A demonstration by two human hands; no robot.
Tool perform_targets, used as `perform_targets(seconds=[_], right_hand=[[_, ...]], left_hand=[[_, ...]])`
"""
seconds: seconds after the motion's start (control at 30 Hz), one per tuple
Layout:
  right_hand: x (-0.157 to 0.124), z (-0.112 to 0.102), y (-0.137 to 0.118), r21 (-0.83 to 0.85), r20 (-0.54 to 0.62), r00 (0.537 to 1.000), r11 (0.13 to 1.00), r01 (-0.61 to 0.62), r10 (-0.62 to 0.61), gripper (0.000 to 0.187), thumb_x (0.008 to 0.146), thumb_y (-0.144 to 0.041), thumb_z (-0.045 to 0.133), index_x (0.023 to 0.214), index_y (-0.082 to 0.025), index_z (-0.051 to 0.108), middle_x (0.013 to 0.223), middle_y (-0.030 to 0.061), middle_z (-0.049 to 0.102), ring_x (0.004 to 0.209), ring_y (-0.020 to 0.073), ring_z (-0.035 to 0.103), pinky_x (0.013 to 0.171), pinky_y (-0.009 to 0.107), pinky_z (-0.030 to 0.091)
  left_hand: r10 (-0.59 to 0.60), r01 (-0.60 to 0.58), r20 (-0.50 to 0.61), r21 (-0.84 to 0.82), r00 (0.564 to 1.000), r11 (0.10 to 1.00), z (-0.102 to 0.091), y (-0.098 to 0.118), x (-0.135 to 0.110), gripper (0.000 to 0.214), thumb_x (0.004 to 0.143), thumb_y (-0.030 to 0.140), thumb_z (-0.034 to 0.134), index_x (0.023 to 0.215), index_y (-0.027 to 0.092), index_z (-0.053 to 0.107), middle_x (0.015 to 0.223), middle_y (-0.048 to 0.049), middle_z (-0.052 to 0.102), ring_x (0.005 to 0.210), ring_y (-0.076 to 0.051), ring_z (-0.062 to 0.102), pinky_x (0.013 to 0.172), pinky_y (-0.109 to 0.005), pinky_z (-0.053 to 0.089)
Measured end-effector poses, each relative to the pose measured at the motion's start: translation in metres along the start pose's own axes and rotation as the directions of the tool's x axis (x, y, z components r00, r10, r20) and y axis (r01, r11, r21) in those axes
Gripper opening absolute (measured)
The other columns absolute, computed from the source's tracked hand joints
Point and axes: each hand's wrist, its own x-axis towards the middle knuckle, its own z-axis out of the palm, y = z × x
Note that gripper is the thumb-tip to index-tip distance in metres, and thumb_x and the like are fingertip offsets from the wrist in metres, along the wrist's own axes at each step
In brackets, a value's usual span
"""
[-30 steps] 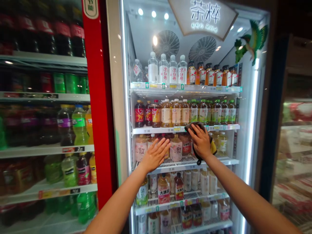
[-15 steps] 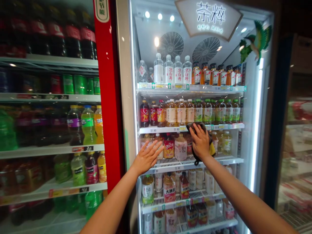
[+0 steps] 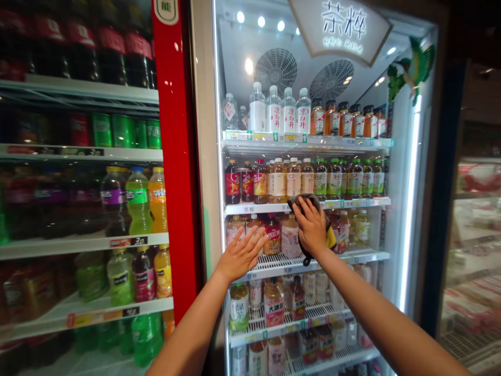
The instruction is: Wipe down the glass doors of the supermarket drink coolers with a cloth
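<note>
The right hand (image 3: 312,225) lies flat, fingers a little apart, pressing a dark cloth (image 3: 303,200) with a yellow edge against the glass door (image 3: 392,172) of a lit drinks cooler. The cloth sits at the height of the second shelf's price strip (image 3: 352,203), its lower end hanging out below the wrist. Just to the left and a little lower, the left hand (image 3: 240,255) rests open on the same glass, fingers spread, holding nothing.

Behind the glass, tea bottles (image 3: 332,180) line the shelf above the cloth. Clear water bottles (image 3: 289,112) stand on the top shelf under two round fans (image 3: 276,70). A green bird decoration (image 3: 413,65) is at the door's upper right. Further left is a red-framed cooler (image 3: 176,156) with soda bottles (image 3: 136,201).
</note>
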Motion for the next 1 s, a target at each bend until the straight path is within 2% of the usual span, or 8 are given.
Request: perform_targets(seconds=[0.13, 0.27, 0.47, 0.6, 0.7, 0.83, 0.93, 1.0], right_hand=[[-0.001, 0.005, -0.032, 0.027, 0.068, 0.989, 0.991, 0.129, -0.131, 0.063, 0.091, -0.013, 0.049, 0.151, -0.031, 0.047, 0.159, 0.0037, 0.045, 0.144, 0.0263, 0.042, 0.123, 0.057, 0.018], [-0.028, -0.006, -0.013, 0.070, 0.194, 0.922, 0.942, 0.328, -0.335, 0.061, 0.093, -0.011, 0.047, 0.149, -0.036, 0.049, 0.154, -0.0007, 0.051, 0.127, 0.0207, 0.056, 0.126, 0.053, 0.017], [-0.011, 0.003, -0.011, 0.065, 0.026, 0.997, 0.995, 0.073, -0.075, 0.068, 0.089, -0.009, 0.047, 0.153, -0.029, 0.044, 0.154, 0.0104, 0.050, 0.145, 0.0297, 0.041, 0.119, 0.063, 0.027], [-0.018, 0.006, -0.033, 0.151, 0.029, 0.983, 0.973, 0.174, -0.180, 0.061, 0.090, -0.010, 0.047, 0.148, -0.028, 0.051, 0.145, 0.0102, 0.058, 0.141, 0.0277, 0.045, 0.121, 0.062, 0.024], [-0.029, -0.004, -0.025, 0.193, 0.097, 0.957, 0.948, 0.253, -0.275, 0.054, 0.093, -0.008, 0.045, 0.140, -0.029, 0.058, 0.142, 0.0078, 0.061, 0.135, 0.0239, 0.051, 0.122, 0.059, 0.025], [-0.014, -0.004, -0.021, 0.214, 0.045, 0.989, 0.968, 0.128, -0.140, 0.052, 0.091, -0.008, 0.045, 0.136, -0.028, 0.062, 0.141, 0.0094, 0.061, 0.138, 0.0259, 0.049, 0.120, 0.060, 0.028], [0.006, 0.006, -0.050, 0.199, 0.012, 0.999, 0.979, 0.036, -0.039, 0.060, 0.088, -0.009, 0.047, 0.145, -0.025, 0.054, 0.151, 0.0124, 0.052, 0.145, 0.0295, 0.041, 0.121, 0.063, 0.024], [0.008, 0.009, -0.071, 0.174, 0.056, 0.994, 0.981, 0.083, -0.094, 0.066, 0.087, -0.010, 0.049, 0.151, -0.024, 0.047, 0.157, 0.0122, 0.046, 0.148, 0.0303, 0.036, 0.121, 0.065, 0.020]], left_hand=[[0.000, 0.000, -0.021, -0.008, 1.000, 1.000, 0.001, 0.001, 0.000, 0.063, 0.096, 0.033, 0.052, 0.157, 0.023, 0.036, 0.165, -0.0022, 0.034, 0.157, -0.024, 0.016, 0.131, -0.050, 0.002], [-0.002, 0.002, -0.011, -0.017, 1.000, 1.000, 0.001, 0.001, -0.002, 0.064, 0.097, 0.034, 0.051, 0.158, 0.022, 0.035, 0.165, -0.0020, 0.032, 0.158, -0.024, 0.015, 0.131, -0.050, 0.003], [-0.002, 0.002, -0.015, -0.009, 1.000, 1.000, 0.002, 0.002, -0.002, 0.064, 0.097, 0.034, 0.050, 0.158, 0.022, 0.034, 0.166, -0.0022, 0.030, 0.158, -0.024, 0.013, 0.131, -0.050, 0.002], [0.013, -0.014, -0.033, -0.014, 0.999, 1.000, 0.000, 0.001, 0.000, 0.063, 0.097, 0.033, 0.052, 0.157, 0.020, 0.037, 0.166, -0.0039, 0.030, 0.158, -0.025, 0.010, 0.131, -0.050, 0.000], [0.041, -0.041, 0.008, -0.037, 0.999, 0.998, -0.005, -0.002, -0.006, 0.062, 0.097, 0.031, 0.050, 0.156, 0.019, 0.037, 0.167, -0.0033, 0.029, 0.158, -0.023, 0.010, 0.131, -0.049, 0.001], [0.037, -0.033, 0.093, -0.049, 0.995, 0.998, -0.017, -0.005, -0.035, 0.064, 0.095, 0.028, 0.050, 0.157, 0.020, 0.036, 0.167, -0.0041, 0.028, 0.158, -0.023, 0.014, 0.131, -0.048, 0.003], [0.010, -0.005, 0.140, -0.035, 0.990, 0.999, -0.024, -0.009, -0.061, 0.066, 0.093, 0.029, 0.052, 0.157, 0.022, 0.035, 0.166, -0.0052, 0.031, 0.157, -0.023, 0.018, 0.131, -0.048, 0.005], [-0.001, 0.006, 0.161, -0.030, 0.987, 1.000, -0.026, -0.011, -0.074, 0.068, 0.093, 0.031, 0.054, 0.158, 0.023, 0.034, 0.165, -0.0053, 0.034, 0.157, -0.023, 0.020, 0.130, -0.048, 0.004]])
